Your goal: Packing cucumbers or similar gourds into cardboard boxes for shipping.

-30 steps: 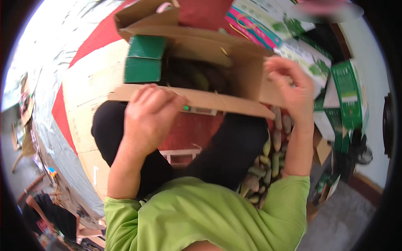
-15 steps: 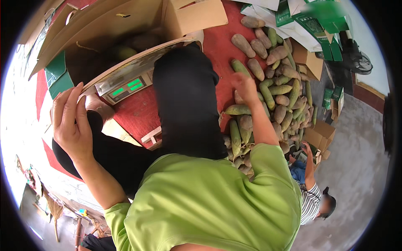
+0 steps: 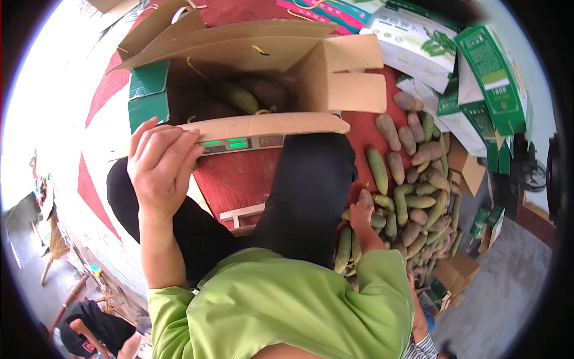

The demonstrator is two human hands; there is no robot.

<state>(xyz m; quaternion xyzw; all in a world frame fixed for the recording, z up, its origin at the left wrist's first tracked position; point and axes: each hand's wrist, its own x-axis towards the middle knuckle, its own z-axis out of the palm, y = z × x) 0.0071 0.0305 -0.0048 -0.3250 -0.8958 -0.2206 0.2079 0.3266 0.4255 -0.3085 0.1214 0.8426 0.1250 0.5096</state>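
Note:
My left hand (image 3: 160,167) grips the near flap (image 3: 263,124) of an open cardboard box (image 3: 308,78) at its left end, fingers bent over the edge. Inside the box lie a long green vegetable (image 3: 234,96) and some darker ones in shadow. Over on the right, my right hand (image 3: 361,216) is closed around a brownish tuber (image 3: 365,196) at the left side of the pile. Heaped there are several brown-purple tubers (image 3: 388,131) and long green vegetables (image 3: 376,170). A scale display (image 3: 233,144) glows green, partly hidden under the flap.
White and green cartons (image 3: 412,42) stand at the far right, near a black fan (image 3: 529,170). A small wooden stool (image 3: 239,216) sits between my knees on the red mat. Another person's striped sleeve (image 3: 421,347) shows at the lower right. A broom (image 3: 55,245) leans at the left.
My right hand has come down and closed on a brownish tuber. My left hand now grips the flap, its fingers bent over the edge. The view has shifted, showing more of the box inside.

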